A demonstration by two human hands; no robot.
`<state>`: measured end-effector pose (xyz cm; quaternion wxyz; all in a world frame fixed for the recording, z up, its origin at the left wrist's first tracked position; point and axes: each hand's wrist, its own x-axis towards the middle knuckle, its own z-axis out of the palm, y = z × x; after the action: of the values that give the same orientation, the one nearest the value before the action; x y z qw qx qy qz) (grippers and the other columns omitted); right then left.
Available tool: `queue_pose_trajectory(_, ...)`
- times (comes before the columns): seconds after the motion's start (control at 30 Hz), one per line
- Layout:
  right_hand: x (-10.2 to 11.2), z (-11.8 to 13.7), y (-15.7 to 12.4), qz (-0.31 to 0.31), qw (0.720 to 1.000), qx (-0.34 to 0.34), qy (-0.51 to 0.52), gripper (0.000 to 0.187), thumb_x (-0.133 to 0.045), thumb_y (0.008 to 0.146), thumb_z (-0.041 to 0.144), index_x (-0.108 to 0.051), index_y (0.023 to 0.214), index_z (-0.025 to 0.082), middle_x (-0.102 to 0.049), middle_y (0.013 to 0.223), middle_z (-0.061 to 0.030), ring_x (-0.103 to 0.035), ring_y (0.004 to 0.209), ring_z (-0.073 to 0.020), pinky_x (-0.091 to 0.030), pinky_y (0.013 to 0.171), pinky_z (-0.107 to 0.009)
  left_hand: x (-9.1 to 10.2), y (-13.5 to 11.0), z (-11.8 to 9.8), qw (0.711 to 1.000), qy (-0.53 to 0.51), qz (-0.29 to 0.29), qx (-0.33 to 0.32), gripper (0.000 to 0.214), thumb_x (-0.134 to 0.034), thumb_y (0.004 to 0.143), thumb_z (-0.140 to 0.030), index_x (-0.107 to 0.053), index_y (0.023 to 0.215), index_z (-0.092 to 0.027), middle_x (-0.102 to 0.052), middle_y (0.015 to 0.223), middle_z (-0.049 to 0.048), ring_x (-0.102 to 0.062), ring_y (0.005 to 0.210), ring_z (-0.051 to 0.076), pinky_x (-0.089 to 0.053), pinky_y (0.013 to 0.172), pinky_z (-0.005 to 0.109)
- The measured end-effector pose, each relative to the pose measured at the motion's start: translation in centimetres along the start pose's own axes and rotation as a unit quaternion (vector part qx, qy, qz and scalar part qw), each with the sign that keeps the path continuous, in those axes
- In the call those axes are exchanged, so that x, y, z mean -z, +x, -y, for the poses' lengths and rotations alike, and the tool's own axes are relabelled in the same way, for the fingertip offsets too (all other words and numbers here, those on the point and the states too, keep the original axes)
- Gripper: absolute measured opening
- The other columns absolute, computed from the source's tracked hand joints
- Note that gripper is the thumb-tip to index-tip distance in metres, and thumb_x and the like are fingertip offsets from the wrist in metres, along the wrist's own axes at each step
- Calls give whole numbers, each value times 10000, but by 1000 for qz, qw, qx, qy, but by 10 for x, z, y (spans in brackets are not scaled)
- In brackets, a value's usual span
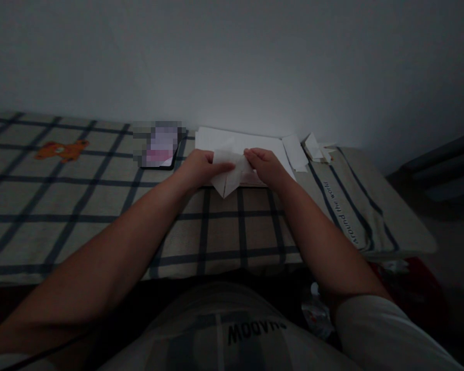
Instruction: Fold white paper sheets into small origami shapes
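Between my two hands is a folded sheet of white paper (225, 178), with a pointed corner hanging toward me. My left hand (201, 166) grips its left side, the thumb lying across the front. At the right edge of the paper, my right hand (263, 164) pinches it between thumb and fingertips. Both hands are just above a stack of white paper (239, 137) that rests on the checked tablecloth (220, 226). The fingers behind the folded sheet are partly hidden.
A phone (162, 147) with a lit, blurred screen stands to the left of the stack. Farther left lies an orange bear-shaped piece (63, 150). Right of the stack are a paper strip (294, 152) and folded paper scraps (316, 148). A plastic bottle (316, 312) is below the table edge.
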<state>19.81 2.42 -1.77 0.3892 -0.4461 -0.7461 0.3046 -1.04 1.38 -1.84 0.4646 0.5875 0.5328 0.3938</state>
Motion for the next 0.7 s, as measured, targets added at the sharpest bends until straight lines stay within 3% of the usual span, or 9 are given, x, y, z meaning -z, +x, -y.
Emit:
queue_pose_trajectory(0.1, -1, -1, 3, -57, 998, 16, 9, 508, -492, 901, 687, -479, 680, 230, -496, 695, 0, -486, 708, -154, -416, 708, -311, -1, -1, -3, 999, -4, -29, -13, 316, -845, 627, -415, -751, 760, -144, -733, 754, 76, -677, 713, 220, -524, 608, 299)
queue_pose_trajectory(0.23, -2, -7, 6, -94, 993, -24, 71, 455, -556, 867, 684, -548, 832, 231, -630, 825, -20, -581, 773, -148, -464, 750, -300, -4, -3, -7, 989, -124, -71, -33, 355, -818, 661, -392, -753, 900, -138, -769, 891, 85, -710, 808, 220, -560, 720, 317)
queue_pose_trajectory(0.33, -4, -6, 4, -52, 996, -35, 66, 483, -534, 882, 683, -580, 790, 211, -657, 782, -31, -592, 741, -147, -468, 765, -311, -6, -2, -6, 977, -186, -91, -48, 359, -812, 668, -368, -741, 936, -141, -774, 943, 82, -718, 859, 223, -567, 754, 318)
queue_pose_trajectory(0.5, -8, 9, -6, 89, 994, -16, 58, 471, -577, 879, 630, -661, 750, 185, -684, 761, -36, -599, 751, -154, -446, 756, -310, -8, 1, -3, 972, -209, -98, -50, 372, -801, 685, -404, -724, 939, -144, -771, 950, 81, -713, 823, 210, -564, 714, 301)
queue_pose_trajectory(0.7, -8, 7, -5, 82, 993, -42, 67, 334, -644, 820, 491, -581, 704, 184, -528, 641, 32, -442, 617, -115, -339, 615, -285, -13, -3, -3, 976, -205, -63, -29, 420, -795, 678, -460, -710, 962, -164, -765, 963, 86, -706, 838, 213, -549, 737, 314)
